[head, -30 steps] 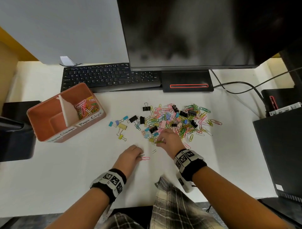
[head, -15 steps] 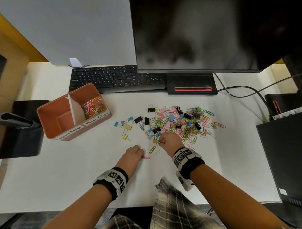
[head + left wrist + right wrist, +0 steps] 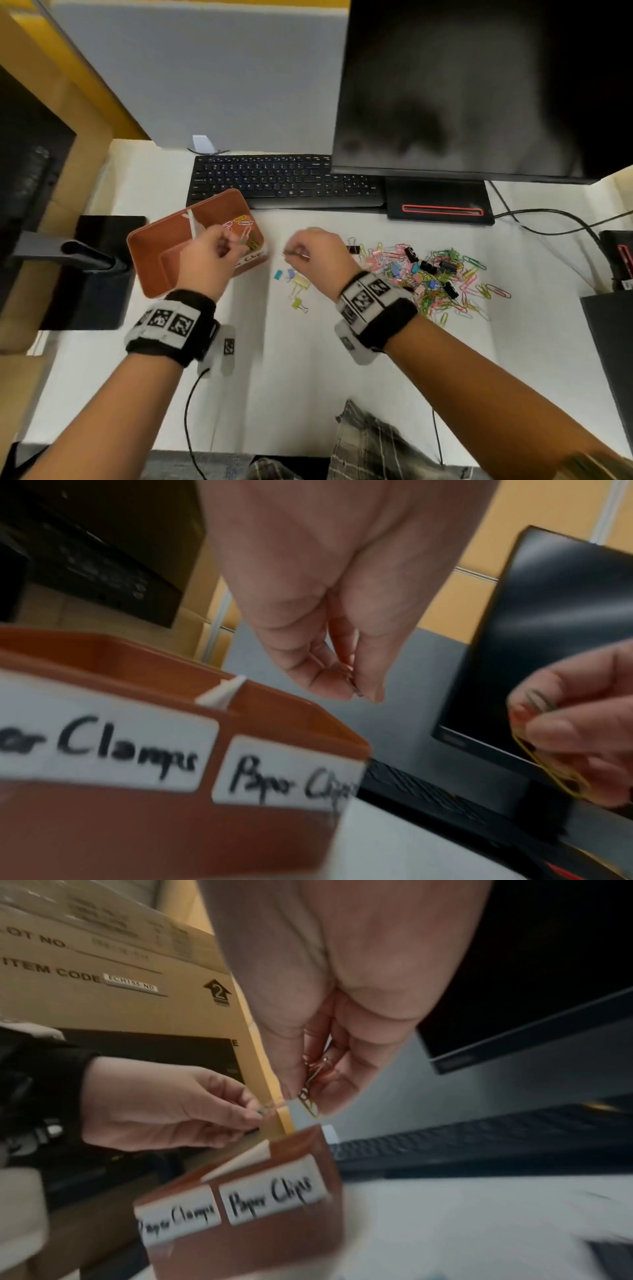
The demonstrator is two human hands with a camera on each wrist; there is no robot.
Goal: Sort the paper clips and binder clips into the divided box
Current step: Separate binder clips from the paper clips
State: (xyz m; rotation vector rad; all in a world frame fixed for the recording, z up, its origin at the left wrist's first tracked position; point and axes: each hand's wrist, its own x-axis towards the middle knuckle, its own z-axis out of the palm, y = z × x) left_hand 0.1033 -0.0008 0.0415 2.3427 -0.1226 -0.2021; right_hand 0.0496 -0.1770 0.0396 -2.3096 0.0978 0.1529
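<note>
The brown divided box [image 3: 150, 246] stands left of centre, labelled "Paper Clamps" [image 3: 103, 745] and "Paper Clips" [image 3: 291, 777]; coloured paper clips [image 3: 245, 226] lie in its right compartment. My left hand [image 3: 236, 245] hovers over that compartment and pinches paper clips [image 3: 354, 689]. My right hand [image 3: 296, 255] is in the air just right of the box, pinching several paper clips [image 3: 313, 1096]. A heap of mixed paper clips and binder clips [image 3: 431, 274] lies on the white desk to the right. A few small coloured binder clips [image 3: 296, 284] lie below my right hand.
A black keyboard [image 3: 274, 180] and a dark monitor [image 3: 479, 85] with its base [image 3: 440, 202] stand behind. A black stand [image 3: 92, 270] and cardboard boxes [image 3: 103, 969] are at the left. Black devices [image 3: 613, 342] and cables sit at the right.
Both hands have lifted off the desk with paper clips and moved left and away, the left one to above the box's paper-clip compartment, the right one to beside it.
</note>
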